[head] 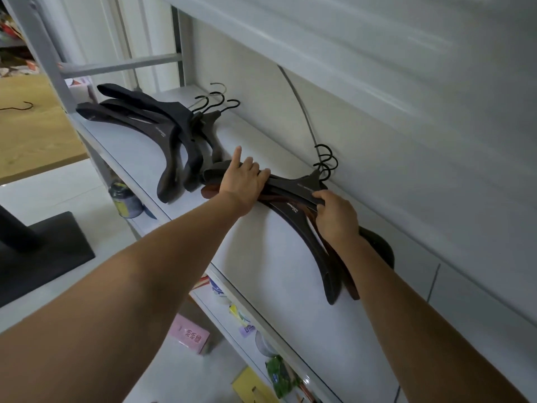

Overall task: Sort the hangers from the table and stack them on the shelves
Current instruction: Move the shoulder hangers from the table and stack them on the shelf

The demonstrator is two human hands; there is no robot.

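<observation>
Where the white shelf (279, 257) crossed the middle of the frame, the near stack of hangers (302, 188) lay flat on it under both my hands. Its long axis ran from the centre of the frame down toward the lower right, the arms bowing toward me, and its black hooks (327, 163) pointed to the upper right, at the wall (377, 146). Dark hangers lay on top and a reddish-brown one showed beneath; three hooks overlapped, but I could not count the hangers themselves.

My left hand (244, 181) grasped the stack's left arm, fingers curled over its far edge and the forefinger sticking out straight. My right hand (337, 213) gripped the stack just below the neck, thumb on top and the other fingers tucked out of sight. My right wrist hid part of the right arms, and only one dark rounded end showed behind the forearm.

Toward the upper left of the frame, the far stack of hangers (151, 126) lay on the same shelf, turned the same way with its hooks to the upper right. Its lower ends came just beside my left hand; I could not tell whether the two stacks touched.

A grey cable (299, 109) curved down the wall to the near hooks. At the left edge sat the wooden table (32, 141) with a lone black hook (21, 106) on it, its body cut off. Below the shelf stood a tin (126, 200) and a pink box (190, 335); the lower shelf's clutter was too blurred to name.
</observation>
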